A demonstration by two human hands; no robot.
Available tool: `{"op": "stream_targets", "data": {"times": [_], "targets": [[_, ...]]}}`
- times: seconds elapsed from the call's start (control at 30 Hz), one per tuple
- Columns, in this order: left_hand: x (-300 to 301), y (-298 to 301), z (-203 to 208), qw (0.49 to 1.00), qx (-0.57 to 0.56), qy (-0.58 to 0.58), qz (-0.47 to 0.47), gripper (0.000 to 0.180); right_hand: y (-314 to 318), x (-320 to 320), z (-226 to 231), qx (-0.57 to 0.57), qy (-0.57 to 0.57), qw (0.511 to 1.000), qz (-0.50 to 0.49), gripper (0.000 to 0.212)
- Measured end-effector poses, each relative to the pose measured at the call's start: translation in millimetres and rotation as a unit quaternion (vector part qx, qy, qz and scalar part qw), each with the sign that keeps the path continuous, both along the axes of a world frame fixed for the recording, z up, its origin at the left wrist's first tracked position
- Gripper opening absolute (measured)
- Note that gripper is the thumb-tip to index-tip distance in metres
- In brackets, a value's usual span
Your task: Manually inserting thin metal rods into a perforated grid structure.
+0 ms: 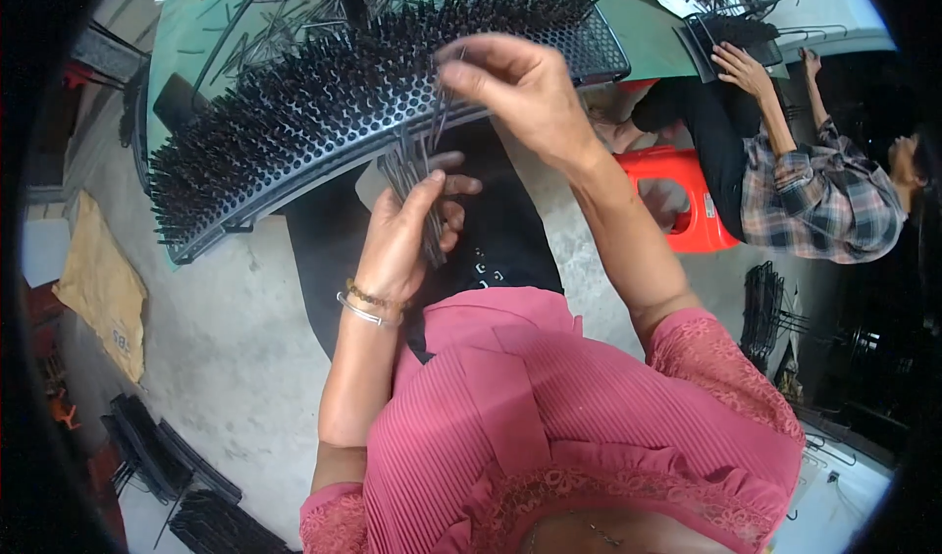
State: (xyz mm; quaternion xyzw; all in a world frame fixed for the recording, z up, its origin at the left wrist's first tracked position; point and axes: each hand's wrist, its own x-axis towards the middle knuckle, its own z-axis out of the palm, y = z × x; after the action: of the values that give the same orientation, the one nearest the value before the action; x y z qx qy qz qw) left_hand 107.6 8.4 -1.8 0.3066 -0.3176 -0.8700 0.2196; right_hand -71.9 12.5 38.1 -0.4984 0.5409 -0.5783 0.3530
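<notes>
A long curved panel (599, 52) with rows of round holes lies across in front of me. Short black pieces (285, 112) stand upright in dense rows over most of it; bare holes show along its near edge and right end. My left hand (392, 245) is closed round a bundle of thin dark strips (399, 173), just below the panel's near edge. Above the bundle, my right hand (530, 93) pinches a thin dark strip (441, 112) between thumb and fingers, in front of the panel. How many strips it holds is unclear.
The panel rests on a green table (182, 39) with loose dark strips (285, 0) scattered behind it. At right, a co-worker (824, 201) handles a dark brush-like piece (736, 32) near a red stool (716, 225). A tan sack (98, 289) and stacked black panels (147, 446) lie on the floor.
</notes>
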Motion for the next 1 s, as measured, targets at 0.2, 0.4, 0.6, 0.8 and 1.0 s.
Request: {"op": "stream_targets", "data": {"times": [0.2,0.4,0.6,0.8,1.0], "targets": [[-15,-7,-3,0.999,0.024,0.022,0.0,0.034,-26,-12,-11,-0.095,0.142,0.984,-0.044,0.02],[-11,-3,-3,0.999,0.038,-0.003,-0.008,0.031,-28,-17,-15,-0.11,0.166,0.979,-0.048,0.018],[-6,-1,-6,0.998,0.056,-0.007,-0.011,0.028,-34,-24,-28,-0.12,0.073,0.99,-0.027,0.019],[-2,-2,-10,0.999,0.04,0.014,-0.003,0.028,-32,-15,-26,-0.133,0.129,0.982,-0.045,0.019],[-1,2,-7,0.999,0.051,0.004,-0.005,0.031,-30,-17,-27,-0.183,0.182,0.962,-0.086,0.019]]}}
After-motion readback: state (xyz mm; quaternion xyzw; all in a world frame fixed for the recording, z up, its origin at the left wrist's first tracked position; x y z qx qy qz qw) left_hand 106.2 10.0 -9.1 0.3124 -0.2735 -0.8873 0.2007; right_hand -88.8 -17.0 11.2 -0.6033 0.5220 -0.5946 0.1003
